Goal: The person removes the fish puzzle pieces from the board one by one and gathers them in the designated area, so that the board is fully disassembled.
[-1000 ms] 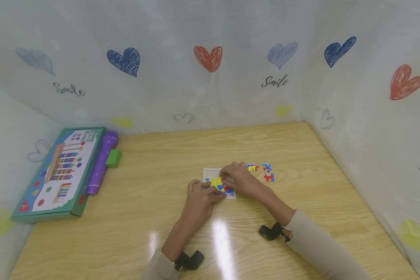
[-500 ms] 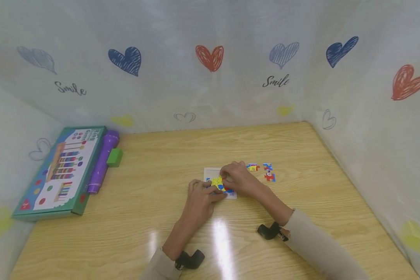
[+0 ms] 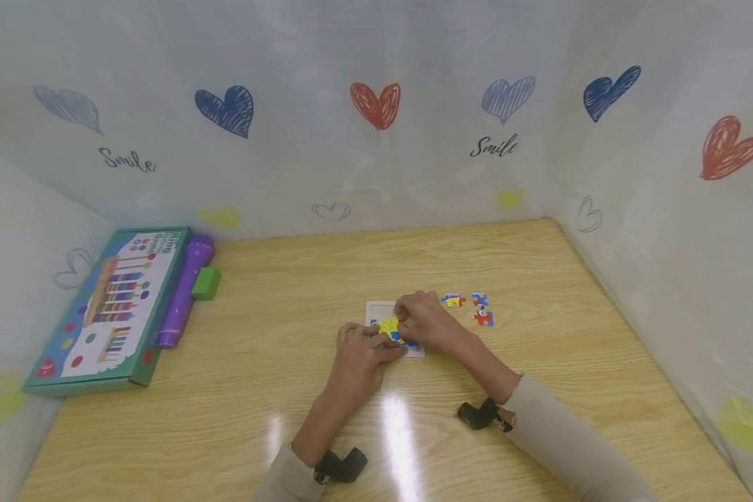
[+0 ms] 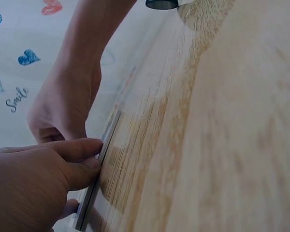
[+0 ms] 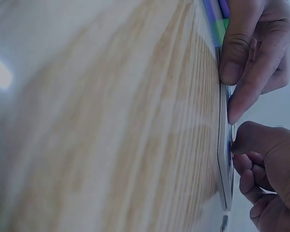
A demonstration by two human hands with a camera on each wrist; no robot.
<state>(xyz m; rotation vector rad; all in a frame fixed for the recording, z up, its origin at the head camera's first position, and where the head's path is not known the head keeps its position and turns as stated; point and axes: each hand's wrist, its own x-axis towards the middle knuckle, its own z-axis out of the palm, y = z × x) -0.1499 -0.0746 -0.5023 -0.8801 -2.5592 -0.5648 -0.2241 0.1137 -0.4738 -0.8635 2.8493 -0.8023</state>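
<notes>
A small white-framed jigsaw puzzle board (image 3: 373, 309) lies on the table in the head view, with yellow, blue and red pieces (image 3: 388, 325) inside it. My left hand (image 3: 359, 353) rests on its near left part, fingers fairly straight; the right wrist view shows that thumb (image 5: 231, 72) at the board's edge. From the right, my right hand (image 3: 428, 319) bends over the board with curled fingers, pinching at a puzzle piece that its fingertips mostly hide. In the left wrist view the left fingertips touch the board's edge (image 4: 99, 166).
Loose puzzle pieces (image 3: 453, 300) lie right of the board, others (image 3: 484, 317) farther right. At the table's left stand a green game box (image 3: 116, 307), a purple microphone-shaped toy (image 3: 182, 300) and a green block (image 3: 206, 283). Heart-printed curtains (image 3: 288, 160) surround the table (image 3: 276, 279).
The right hand has shifted very slightly, and the red part visible beside its fingertips is now mostly covered. The left hand stays in place.
</notes>
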